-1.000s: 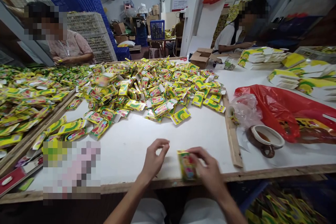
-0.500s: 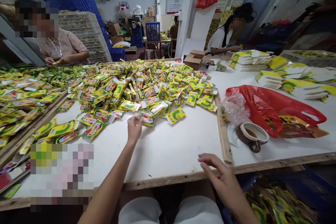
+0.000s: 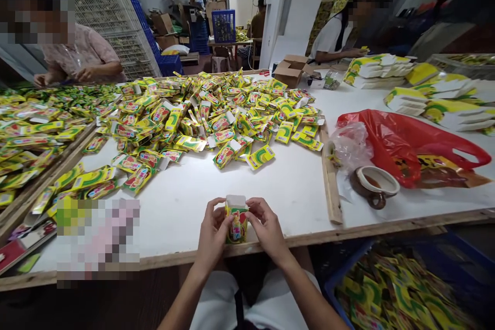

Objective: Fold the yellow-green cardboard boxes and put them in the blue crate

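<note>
A small yellow and green printed carton (image 3: 236,227) stands upright near the table's front edge, its white end flap raised. My left hand (image 3: 216,227) grips its left side, with the thumb on the printed front. On the other side my right hand (image 3: 264,224) holds it between thumb and fingers. Beyond my hands spreads a large heap of similar small cartons (image 3: 193,113), some with white flaps sticking out. One yellow carton (image 3: 261,157) lies at the heap's near edge.
A wooden strip (image 3: 331,185) bounds the white tabletop (image 3: 297,191) on the right. Past it are a brown mug (image 3: 374,185), a red plastic bag (image 3: 386,139) and stacked flat cartons (image 3: 444,108). Below right sits a blue crate (image 3: 336,273) with cartons. Co-workers sit across the table.
My left hand has brought a carton from the heap's near edge back to the table's front. My right hand has moved left and taken hold of it too. The view has tilted down slightly.
</note>
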Demonstrator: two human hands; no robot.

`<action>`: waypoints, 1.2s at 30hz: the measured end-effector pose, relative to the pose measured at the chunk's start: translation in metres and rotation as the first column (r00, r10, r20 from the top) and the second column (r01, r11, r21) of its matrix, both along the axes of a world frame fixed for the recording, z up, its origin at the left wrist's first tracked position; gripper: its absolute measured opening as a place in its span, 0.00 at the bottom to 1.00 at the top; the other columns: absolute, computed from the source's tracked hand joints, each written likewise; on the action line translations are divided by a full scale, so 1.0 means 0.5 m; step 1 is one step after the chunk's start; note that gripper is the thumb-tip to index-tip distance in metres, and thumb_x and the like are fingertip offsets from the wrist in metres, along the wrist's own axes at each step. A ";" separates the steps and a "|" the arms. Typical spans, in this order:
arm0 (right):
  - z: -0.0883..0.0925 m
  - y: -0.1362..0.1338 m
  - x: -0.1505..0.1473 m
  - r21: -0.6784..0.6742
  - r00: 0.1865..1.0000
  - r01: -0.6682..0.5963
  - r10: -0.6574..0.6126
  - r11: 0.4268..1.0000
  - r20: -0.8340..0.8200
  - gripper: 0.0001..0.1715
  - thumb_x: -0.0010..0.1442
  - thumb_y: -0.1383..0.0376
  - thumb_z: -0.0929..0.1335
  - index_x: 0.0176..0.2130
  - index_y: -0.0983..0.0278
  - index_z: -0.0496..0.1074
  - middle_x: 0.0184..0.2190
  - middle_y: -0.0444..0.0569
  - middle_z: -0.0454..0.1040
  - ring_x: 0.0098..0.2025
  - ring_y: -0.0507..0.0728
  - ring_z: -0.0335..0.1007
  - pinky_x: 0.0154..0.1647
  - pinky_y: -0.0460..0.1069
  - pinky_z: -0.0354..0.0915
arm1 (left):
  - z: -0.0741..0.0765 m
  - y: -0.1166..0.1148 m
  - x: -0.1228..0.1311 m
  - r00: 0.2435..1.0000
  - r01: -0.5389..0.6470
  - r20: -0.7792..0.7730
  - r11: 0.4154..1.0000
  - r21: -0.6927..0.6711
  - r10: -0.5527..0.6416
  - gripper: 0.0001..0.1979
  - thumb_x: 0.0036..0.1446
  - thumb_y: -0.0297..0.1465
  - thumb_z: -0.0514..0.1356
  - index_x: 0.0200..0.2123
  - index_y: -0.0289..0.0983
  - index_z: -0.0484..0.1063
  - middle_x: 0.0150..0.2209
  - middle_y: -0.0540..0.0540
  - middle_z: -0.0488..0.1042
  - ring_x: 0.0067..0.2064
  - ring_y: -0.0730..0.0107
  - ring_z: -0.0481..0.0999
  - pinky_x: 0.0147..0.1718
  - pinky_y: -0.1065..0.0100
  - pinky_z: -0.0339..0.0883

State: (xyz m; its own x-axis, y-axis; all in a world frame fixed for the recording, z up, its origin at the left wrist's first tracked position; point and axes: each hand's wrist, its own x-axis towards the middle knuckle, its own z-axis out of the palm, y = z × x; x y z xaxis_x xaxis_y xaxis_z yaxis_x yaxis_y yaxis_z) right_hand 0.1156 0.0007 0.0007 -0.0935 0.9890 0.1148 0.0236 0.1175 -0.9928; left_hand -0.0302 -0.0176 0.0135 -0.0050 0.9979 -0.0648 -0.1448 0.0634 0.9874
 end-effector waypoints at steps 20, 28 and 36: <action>0.033 0.011 -0.011 0.153 0.991 -0.077 0.058 0.985 0.123 0.08 0.59 0.62 0.66 0.35 0.62 0.74 0.36 0.50 0.76 0.41 0.57 0.71 0.42 0.51 0.67 | 0.020 0.001 -0.012 0.950 -0.019 -0.307 0.991 0.135 0.060 0.08 0.56 0.34 0.58 0.37 0.36 0.73 0.40 0.42 0.76 0.44 0.63 0.75 0.45 0.64 0.68; 0.050 0.032 -0.021 0.119 0.970 -0.018 -0.011 0.993 0.242 0.10 0.61 0.63 0.64 0.31 0.63 0.73 0.28 0.46 0.75 0.31 0.54 0.70 0.35 0.48 0.65 | 0.024 0.010 -0.004 0.940 -0.130 -0.305 0.988 0.090 0.151 0.09 0.54 0.35 0.60 0.34 0.36 0.74 0.32 0.46 0.77 0.35 0.68 0.74 0.35 0.70 0.67; 0.029 0.011 -0.022 0.080 0.988 -0.090 0.079 0.993 0.130 0.08 0.60 0.63 0.65 0.35 0.62 0.73 0.32 0.48 0.76 0.36 0.56 0.72 0.39 0.49 0.68 | -0.004 0.000 -0.016 0.979 -0.091 -0.178 0.995 0.039 0.096 0.10 0.54 0.35 0.61 0.36 0.36 0.75 0.36 0.44 0.78 0.39 0.64 0.76 0.38 0.67 0.69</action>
